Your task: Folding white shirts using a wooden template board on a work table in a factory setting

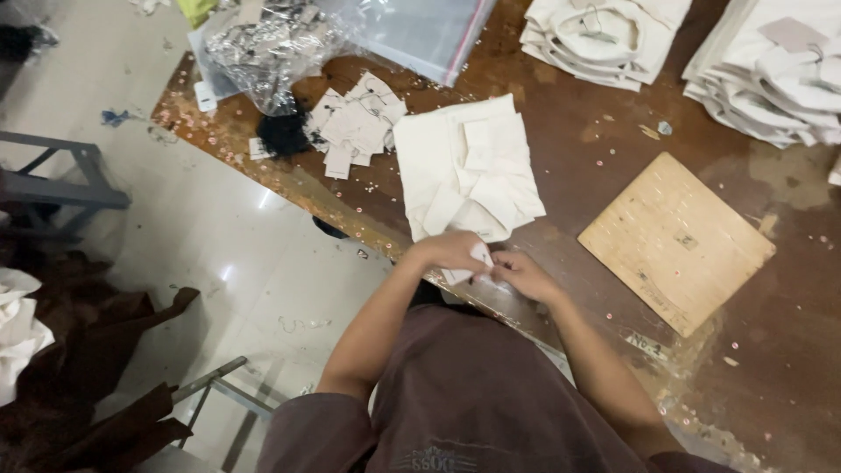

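Note:
Both my hands meet at the near edge of the brown table point(613, 131). My left hand point(448, 251) and my right hand point(523, 274) pinch a small white paper tag point(477, 258) between them. Just beyond them lies a folded cream garment point(464, 166), its near end touching my left hand. A loose pile of white paper tags point(355, 123) with dark strings lies to the garment's left.
A square wooden board point(676, 241) lies to the right. Stacks of folded cream garments point(604, 35) point(775, 70) stand at the back right. Clear plastic bags point(272, 39) lie at the back left. A metal frame point(66, 175) and dark cloth point(88, 368) are on the floor at left.

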